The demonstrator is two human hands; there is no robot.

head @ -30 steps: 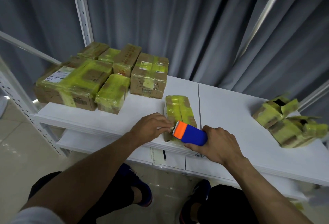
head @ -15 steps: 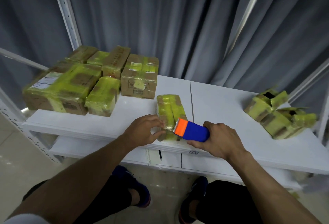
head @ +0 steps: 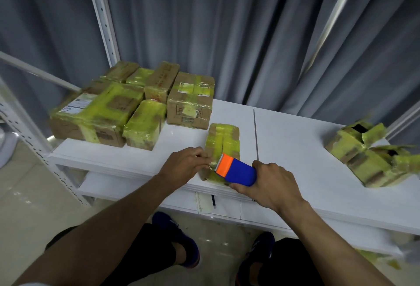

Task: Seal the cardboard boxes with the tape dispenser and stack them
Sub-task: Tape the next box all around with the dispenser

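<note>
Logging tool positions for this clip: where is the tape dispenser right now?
In the head view, the tape dispenser is low centre, gripped by the right hand, its orange end over the near end of the small box.

The tape dispenser [head: 236, 171] was blue with an orange front. The box [head: 235, 135] under it was brown, striped with yellow-green tape [head: 221, 137], as were the piled boxes [head: 109, 113] and the open boxes [head: 372, 165]. The table [head: 295, 149] was white, the curtain [head: 227, 35] grey, the shoes [head: 169, 222] dark blue.
</note>
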